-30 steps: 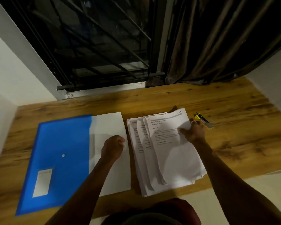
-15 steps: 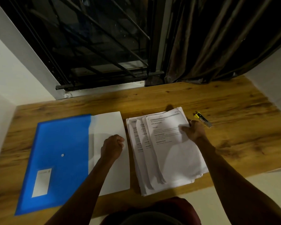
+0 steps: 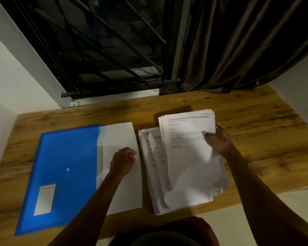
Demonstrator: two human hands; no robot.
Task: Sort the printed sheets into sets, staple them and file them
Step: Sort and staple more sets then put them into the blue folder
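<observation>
A fanned pile of printed sheets [image 3: 155, 157] lies on the wooden desk [image 3: 267, 157]. My right hand [image 3: 218, 141] grips the right edge of a top bundle of sheets [image 3: 188, 142] and holds its far end raised off the pile. My left hand [image 3: 123, 161] is a closed fist resting on a blank white sheet [image 3: 119, 137] that overlaps the right edge of a blue snap folder [image 3: 64, 167]. A small yellow and black stapler [image 3: 219, 125] is almost wholly hidden behind my right hand.
A barred window [image 3: 105, 50] and a dark curtain [image 3: 238, 50] stand behind the desk. White walls close in at left and right. The desk's near edge runs just below the papers, and bare wood shows at the far right.
My right hand has closed on the top bundle and lifted its far end up and away from the pile, hiding most of the stapler. The left fist has stayed on the white sheet.
</observation>
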